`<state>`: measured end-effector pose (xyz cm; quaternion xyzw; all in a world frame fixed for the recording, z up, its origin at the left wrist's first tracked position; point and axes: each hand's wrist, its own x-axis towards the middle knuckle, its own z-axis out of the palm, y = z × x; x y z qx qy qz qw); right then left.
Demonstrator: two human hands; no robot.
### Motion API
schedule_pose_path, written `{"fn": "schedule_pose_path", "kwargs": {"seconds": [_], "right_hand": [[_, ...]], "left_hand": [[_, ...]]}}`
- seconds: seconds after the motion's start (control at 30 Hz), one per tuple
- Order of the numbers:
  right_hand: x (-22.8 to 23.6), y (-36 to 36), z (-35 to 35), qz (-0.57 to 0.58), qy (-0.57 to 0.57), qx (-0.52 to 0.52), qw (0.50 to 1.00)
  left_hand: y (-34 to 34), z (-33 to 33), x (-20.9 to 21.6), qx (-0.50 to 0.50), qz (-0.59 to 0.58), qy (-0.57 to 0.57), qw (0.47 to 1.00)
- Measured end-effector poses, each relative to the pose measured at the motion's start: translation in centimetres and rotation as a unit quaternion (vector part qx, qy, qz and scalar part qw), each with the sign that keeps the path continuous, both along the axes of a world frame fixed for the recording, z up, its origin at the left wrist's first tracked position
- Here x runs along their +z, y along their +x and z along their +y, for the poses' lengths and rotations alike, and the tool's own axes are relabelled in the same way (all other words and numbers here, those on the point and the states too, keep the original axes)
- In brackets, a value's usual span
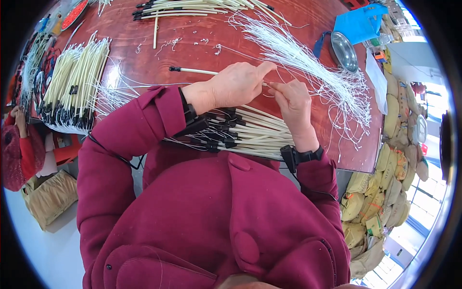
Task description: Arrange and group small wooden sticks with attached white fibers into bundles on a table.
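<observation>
A slim cream tube (196, 71) with a black fitting at its left end runs under my left hand (237, 84). The fingers of that hand are closed round it. Close by on the right, my right hand (292, 100) is pinched shut at the tube's pale tip. What exactly lies between those fingertips is too small to make out. Thin white cords pass near both hands. Below my wrists, along the near table edge, lies a pile of cream tubes (262, 129) with black fittings. Beyond my right hand spreads a large bundle of white cords (303, 60).
On the red table (130, 41) more tubes (79, 77) are stacked at left, and others (192, 8) lie at the far edge. A metal bowl (344, 53) and a blue container (358, 23) stand far right. Sacks (385, 178) are heaped at right. Another person (24, 149) is at left.
</observation>
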<state>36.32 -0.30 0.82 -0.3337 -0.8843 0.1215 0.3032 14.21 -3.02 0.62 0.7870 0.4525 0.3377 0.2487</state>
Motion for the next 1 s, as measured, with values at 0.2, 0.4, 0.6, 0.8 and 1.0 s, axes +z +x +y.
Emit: {"fn": "schedule_pose_path", "kwargs": {"seconds": [0.2, 0.4, 0.6, 0.8, 1.0], "right_hand": [[0.3, -0.2, 0.0, -0.005, 0.031, 0.040, 0.999], [0.5, -0.7, 0.2, -0.012, 0.029, 0.053, 0.998], [0.2, -0.6, 0.3, -0.013, 0.012, 0.059, 0.998], [0.2, -0.2, 0.1, -0.008, -0.016, 0.058, 0.998], [-0.9, -0.2, 0.0, 0.006, -0.010, 0.032, 0.999]], "left_hand": [[0.1, -0.1, 0.1, -0.004, 0.016, -0.010, 1.000], [0.5, -0.1, 0.5, -0.018, 0.035, -0.015, 0.999], [0.8, 0.0, 0.5, -0.018, 0.046, -0.019, 0.999], [1.6, 0.1, 0.9, -0.008, 0.025, -0.044, 0.999], [2.9, 0.1, 0.9, 0.018, -0.022, -0.013, 1.000]]}}
